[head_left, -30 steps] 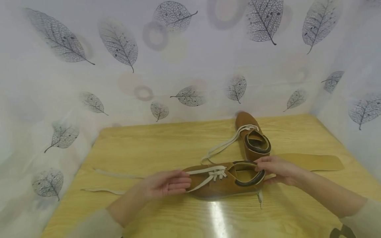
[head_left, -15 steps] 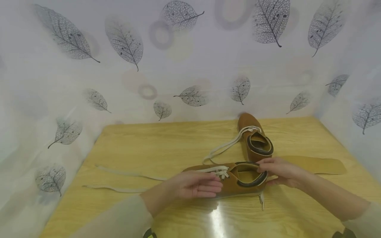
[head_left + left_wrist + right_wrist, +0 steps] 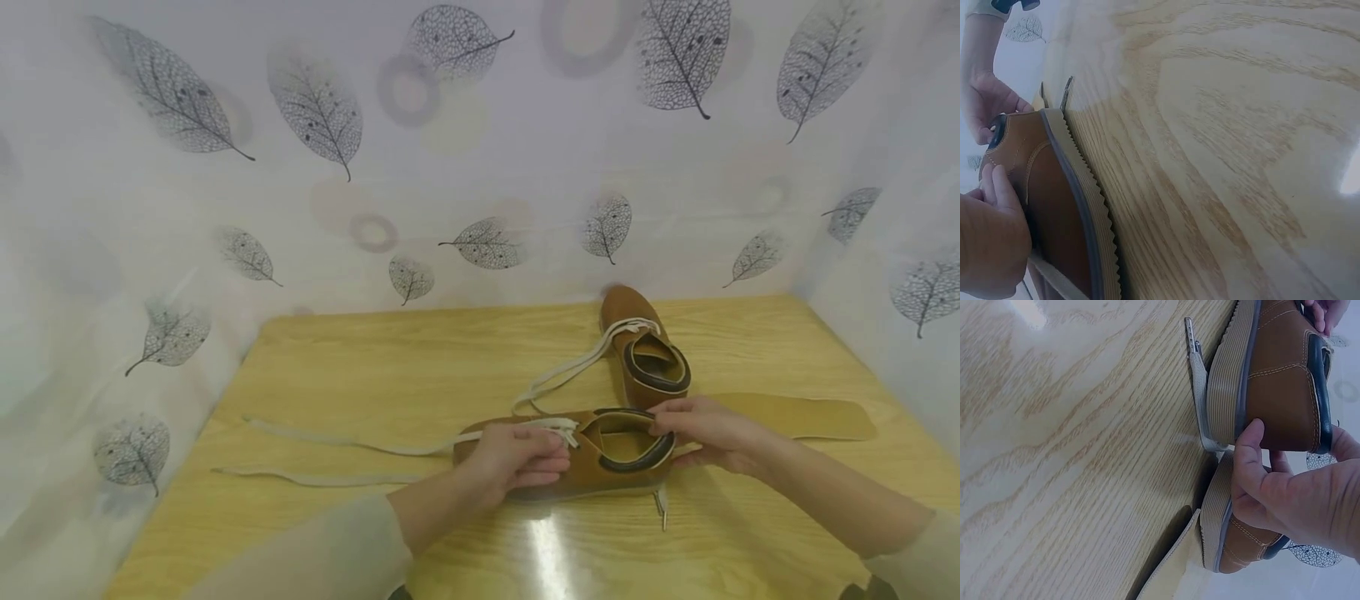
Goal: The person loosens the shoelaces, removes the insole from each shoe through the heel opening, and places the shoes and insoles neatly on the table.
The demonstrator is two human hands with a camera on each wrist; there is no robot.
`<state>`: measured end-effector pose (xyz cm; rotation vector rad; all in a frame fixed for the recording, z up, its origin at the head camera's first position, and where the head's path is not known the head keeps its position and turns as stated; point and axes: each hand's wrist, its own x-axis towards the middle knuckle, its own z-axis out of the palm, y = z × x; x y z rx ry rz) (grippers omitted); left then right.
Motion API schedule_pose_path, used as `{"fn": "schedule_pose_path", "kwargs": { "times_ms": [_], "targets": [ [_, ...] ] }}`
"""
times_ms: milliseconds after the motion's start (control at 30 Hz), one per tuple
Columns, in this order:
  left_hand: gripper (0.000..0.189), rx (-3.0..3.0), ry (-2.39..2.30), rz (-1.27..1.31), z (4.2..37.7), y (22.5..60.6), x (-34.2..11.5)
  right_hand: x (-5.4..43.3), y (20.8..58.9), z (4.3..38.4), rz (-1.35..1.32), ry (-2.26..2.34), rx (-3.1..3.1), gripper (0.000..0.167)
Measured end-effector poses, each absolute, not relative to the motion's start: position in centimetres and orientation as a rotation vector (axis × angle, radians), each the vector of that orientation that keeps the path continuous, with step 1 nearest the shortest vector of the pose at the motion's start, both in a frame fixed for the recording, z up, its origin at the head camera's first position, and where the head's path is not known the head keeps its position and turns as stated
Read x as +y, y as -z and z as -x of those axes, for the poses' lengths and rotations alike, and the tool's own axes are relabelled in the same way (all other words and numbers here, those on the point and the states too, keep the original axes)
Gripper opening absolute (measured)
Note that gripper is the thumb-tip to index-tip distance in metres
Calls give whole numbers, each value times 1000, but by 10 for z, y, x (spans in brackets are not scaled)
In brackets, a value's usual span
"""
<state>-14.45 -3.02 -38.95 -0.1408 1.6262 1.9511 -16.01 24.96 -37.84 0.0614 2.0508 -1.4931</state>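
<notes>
A brown leather shoe (image 3: 600,479) lies lengthwise at the table's front middle, toe to the left, sole down. My right hand (image 3: 708,433) grips its dark padded heel collar, fingertips at the opening and thumb against the back, as the right wrist view shows. Over the front of the shoe, my left hand (image 3: 517,458) has its fingers curled at the cream shoelace (image 3: 555,425) near the eyelets and seems to pinch it; the fingertips are partly hidden. Two long lace ends (image 3: 322,479) trail left across the table. Behind stands a matching shoe (image 3: 633,308), toe away from me.
A flat tan insole (image 3: 802,415) lies right of the shoes, partly behind my right forearm. Metal-tipped lace ends (image 3: 662,508) stick out under the near shoe's heel. The far shoe's laces spread left over the wooden table (image 3: 360,358). Leaf-patterned cloth (image 3: 495,167) surrounds the table's back and sides.
My left hand has moved right from the toe to the lacing, and its straight fingers have curled in there. My right hand stays at the heel; the shoes lie as before.
</notes>
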Motion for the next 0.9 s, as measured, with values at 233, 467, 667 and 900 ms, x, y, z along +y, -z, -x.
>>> {"fn": "schedule_pose_path", "kwargs": {
  "times_ms": [233, 467, 667, 900],
  "targets": [
    [20, 1642, -1942, 116, 143, 386, -24, 250, 378, 160, -70, 1506, 2047, 51],
    [14, 1757, -2038, 176, 138, 391, -7, 250, 379, 160, -78, 1494, 2056, 49],
    [10, 1815, -2130, -9, 132, 406, -3, 253, 379, 161, -59, 1506, 2013, 56],
    [15, 1882, -2127, -224, 127, 417, -8, 254, 379, 163, -64, 1517, 1983, 57]
  ]
}}
